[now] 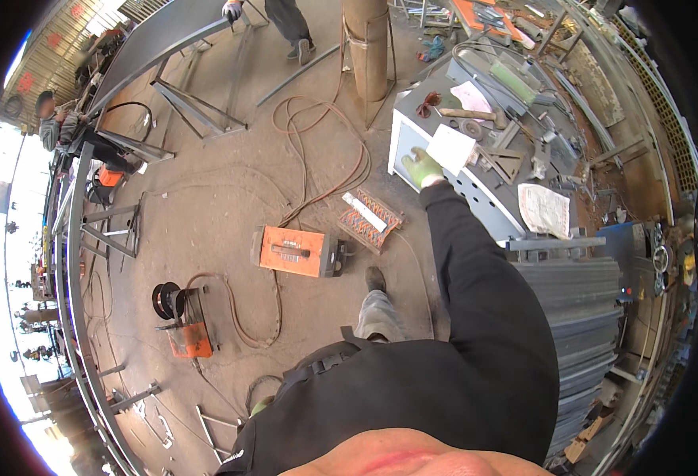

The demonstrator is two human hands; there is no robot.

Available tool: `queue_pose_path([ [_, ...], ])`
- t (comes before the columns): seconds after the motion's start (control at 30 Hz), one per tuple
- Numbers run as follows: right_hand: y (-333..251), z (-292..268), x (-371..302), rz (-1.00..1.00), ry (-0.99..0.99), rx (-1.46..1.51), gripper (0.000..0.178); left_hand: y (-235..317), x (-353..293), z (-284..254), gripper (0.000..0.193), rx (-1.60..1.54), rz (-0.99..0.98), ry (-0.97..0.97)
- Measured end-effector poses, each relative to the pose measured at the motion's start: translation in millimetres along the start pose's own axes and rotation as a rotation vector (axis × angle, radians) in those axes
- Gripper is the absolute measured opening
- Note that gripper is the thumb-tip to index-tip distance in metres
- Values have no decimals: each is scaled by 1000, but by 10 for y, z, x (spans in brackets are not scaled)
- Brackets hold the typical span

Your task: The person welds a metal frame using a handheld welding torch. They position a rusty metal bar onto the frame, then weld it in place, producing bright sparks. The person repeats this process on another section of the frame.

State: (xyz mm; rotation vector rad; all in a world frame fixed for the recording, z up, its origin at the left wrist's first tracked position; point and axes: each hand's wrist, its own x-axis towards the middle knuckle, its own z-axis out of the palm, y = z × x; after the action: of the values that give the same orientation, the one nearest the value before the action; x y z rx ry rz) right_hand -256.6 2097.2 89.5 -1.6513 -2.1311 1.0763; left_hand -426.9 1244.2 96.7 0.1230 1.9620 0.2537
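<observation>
My right hand (423, 169), in a pale green glove, reaches over the near-left edge of a grey workbench (407, 141). It is closed at the edge of a white sheet of paper (450, 148), whose near side partly hides the fingers. Close by on the bench lie a hammer (469, 115) with a wooden handle, dark red glasses (427, 104), a pinkish sheet (471, 97) and a triangular metal square (504, 164). A printed paper (545, 209) lies nearer to me. Beside my body at lower left, a small green patch may be my left glove; its fingers are hidden.
An orange machine (292, 251) with hoses stands on the floor, beside an orange rack of small parts (370, 220). An orange wire-spool unit (188, 337) is further left. Behind rises a thick brown column (365, 55). Stacked metal profiles (575, 317) lie right. Two other people are near metal frames.
</observation>
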Motion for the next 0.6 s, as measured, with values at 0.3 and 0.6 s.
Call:
queue_pose_path([
  [0.3,-158,96,1950,242,71,-385,80,707,-339,-31,66,-108,-142,33],
  [0.6,59,246,2611,299,-36,-507,85,806,-598,354,61,-256,-238,74],
])
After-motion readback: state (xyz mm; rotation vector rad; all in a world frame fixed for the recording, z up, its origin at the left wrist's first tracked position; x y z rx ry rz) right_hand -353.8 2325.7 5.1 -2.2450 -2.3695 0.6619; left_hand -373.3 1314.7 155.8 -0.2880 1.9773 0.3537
